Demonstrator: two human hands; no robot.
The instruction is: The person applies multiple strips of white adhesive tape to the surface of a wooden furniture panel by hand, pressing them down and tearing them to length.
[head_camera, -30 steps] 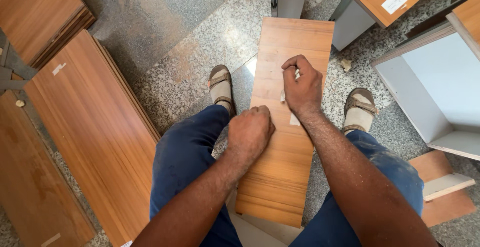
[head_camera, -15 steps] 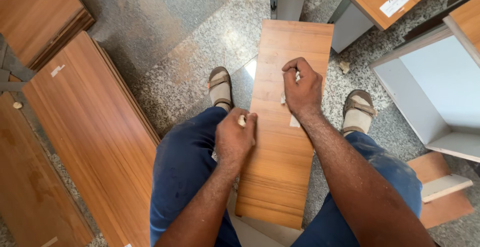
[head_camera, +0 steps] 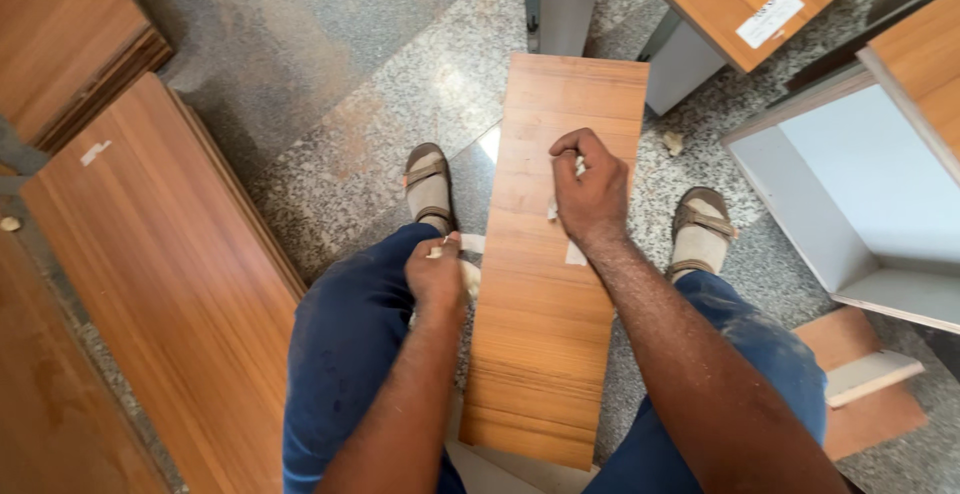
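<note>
Two hands — left [head_camera: 437,272] off board's [head_camera: 545,284] edge; right [head_camera: 590,189] on it.

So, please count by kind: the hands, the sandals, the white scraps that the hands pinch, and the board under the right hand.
Hands: 2, left hand and right hand
Sandals: 2, left sandal and right sandal
White scraps: 2, left scrap and right scrap
Board: 1
Total: 7
</note>
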